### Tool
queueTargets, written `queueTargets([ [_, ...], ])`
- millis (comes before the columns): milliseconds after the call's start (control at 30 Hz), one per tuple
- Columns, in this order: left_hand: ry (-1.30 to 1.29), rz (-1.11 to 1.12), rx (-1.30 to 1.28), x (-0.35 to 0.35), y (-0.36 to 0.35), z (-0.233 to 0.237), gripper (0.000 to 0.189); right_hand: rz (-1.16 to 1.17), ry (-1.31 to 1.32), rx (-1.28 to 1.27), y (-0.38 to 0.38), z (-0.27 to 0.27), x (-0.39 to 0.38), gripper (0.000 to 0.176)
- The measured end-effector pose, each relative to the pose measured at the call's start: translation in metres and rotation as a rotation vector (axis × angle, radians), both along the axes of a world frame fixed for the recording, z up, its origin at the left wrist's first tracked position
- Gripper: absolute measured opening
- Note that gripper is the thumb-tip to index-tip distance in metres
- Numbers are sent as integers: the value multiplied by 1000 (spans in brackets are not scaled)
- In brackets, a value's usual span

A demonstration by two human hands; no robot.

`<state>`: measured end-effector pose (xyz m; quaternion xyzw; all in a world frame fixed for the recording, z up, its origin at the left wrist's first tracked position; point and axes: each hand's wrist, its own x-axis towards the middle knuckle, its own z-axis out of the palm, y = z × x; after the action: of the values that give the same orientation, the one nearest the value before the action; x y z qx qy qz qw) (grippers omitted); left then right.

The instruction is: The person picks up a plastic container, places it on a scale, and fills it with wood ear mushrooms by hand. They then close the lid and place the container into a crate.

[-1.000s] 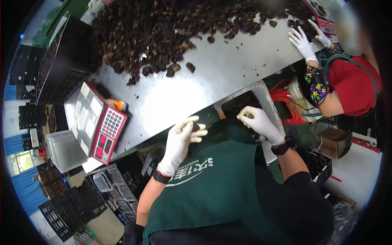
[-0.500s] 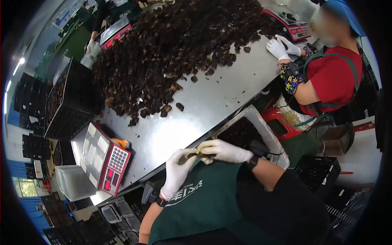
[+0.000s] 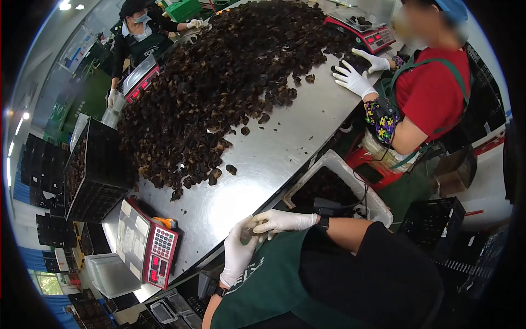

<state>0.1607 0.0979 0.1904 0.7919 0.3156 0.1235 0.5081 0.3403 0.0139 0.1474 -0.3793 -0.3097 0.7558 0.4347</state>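
Both of my white-gloved hands meet in front of my green apron (image 3: 274, 268), just off the table's near edge. A small brownish piece (image 3: 250, 236), mostly hidden by the gloves, sits between my fingers; it resembles the dark mushroom-like pieces on the table. My left hand (image 3: 238, 253) curls around it from the left and below. From the right, my right hand (image 3: 284, 221) pinches over it, fingers closed. A large heap of dark brown, curled mushroom-like pieces (image 3: 203, 93) covers the table's far part.
On the steel table (image 3: 263, 156), a red scale (image 3: 156, 241) stands at the left beside a black crate (image 3: 101, 170). A white bin (image 3: 378, 200) with dark contents is at right. One co-worker (image 3: 433, 98) handles dark pieces at right; another person (image 3: 145, 38) works across the heap.
My hands have drawn closer together over the piece. The view has shifted, bringing the person across the heap into sight. The right co-worker's hands have spread apart around dark pieces.
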Motion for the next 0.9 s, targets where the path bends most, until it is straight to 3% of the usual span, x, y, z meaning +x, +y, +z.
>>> queueTargets([
  [200, 82, -32, 170, 5, -4, 6, 54, -12, 60, 14, 4, -15, 0, 41],
  [400, 62, 12, 175, 1, 2, 6, 51, -92, 46, -64, 9, -11, 1, 29],
  [433, 59, 21, 122, 0, 3, 9, 49, -125, 141, -50, 11, -22, -3, 24],
  [467, 58, 60, 75, 2, 6, 15, 47, -148, 85, -55, 13, -15, -3, 22],
  [500, 54, 113, 68, -1, 9, 20, 44, -156, 17, 101, 18, -1, 0, 22],
  [533, 6, 147, 64, -6, 17, 25, 41, -176, 12, -82, 24, 18, 1, 22],
  [600, -92, 244, 122, -27, 35, 33, 39, -342, -161, -107, 34, 31, -1, 15],
  [667, -94, 381, 263, -67, 65, 39, 39, -416, -171, -17, 47, 3, 9, 12],
  [800, -13, 628, 696, -162, 130, 53, 39, -617, -771, 276, 76, -53, 28, 24],
  [867, 73, 790, 743, -230, 168, 69, 38, -661, -1035, 439, 83, -66, 27, 27],
  [900, 227, 835, 948, -268, 188, 79, 34, -666, -1128, 506, 83, -72, 27, 27],
])
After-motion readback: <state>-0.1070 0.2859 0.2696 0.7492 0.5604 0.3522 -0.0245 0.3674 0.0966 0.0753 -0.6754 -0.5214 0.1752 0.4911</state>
